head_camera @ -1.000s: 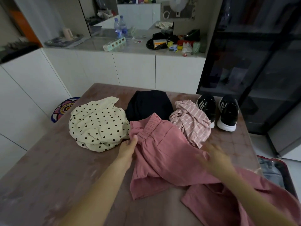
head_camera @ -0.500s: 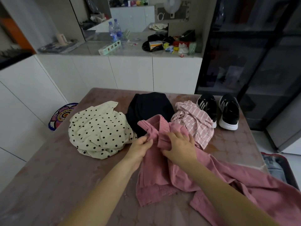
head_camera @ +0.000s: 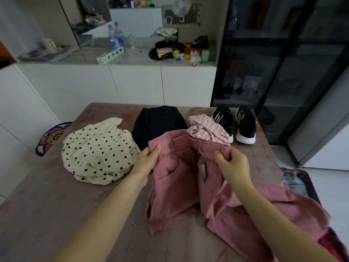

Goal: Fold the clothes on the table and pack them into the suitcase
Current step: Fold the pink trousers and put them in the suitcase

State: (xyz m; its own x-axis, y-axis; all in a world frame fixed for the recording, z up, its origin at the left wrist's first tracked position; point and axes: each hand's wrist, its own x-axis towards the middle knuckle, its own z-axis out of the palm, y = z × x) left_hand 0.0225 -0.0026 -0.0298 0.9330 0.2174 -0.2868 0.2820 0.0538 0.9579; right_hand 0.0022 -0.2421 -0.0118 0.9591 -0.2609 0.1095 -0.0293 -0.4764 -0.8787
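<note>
Pink trousers [head_camera: 181, 186] lie in the middle of the brown table [head_camera: 47, 205], waistband raised and spread. My left hand [head_camera: 146, 161] pinches the waistband's left end, and my right hand [head_camera: 233, 165] grips its right end. One trouser leg trails off the table's right edge. To the left lies a cream polka-dot garment [head_camera: 98, 152]. A black garment [head_camera: 158, 121] and a pink striped garment [head_camera: 207, 129] lie behind the trousers. The open red suitcase [head_camera: 302, 184] stands on the floor to the right, mostly hidden by the table.
A pair of black sneakers [head_camera: 234, 123] stands at the table's far right corner. Behind the table runs a white counter [head_camera: 132, 59] cluttered with bottles and small items. A dark glass cabinet [head_camera: 283, 63] stands at the right. A patterned mat [head_camera: 51, 137] lies on the floor at left.
My hands have moved apart from the bunched middle of the waistband to its two ends, spreading it open. The trousers now lie wider across the table.
</note>
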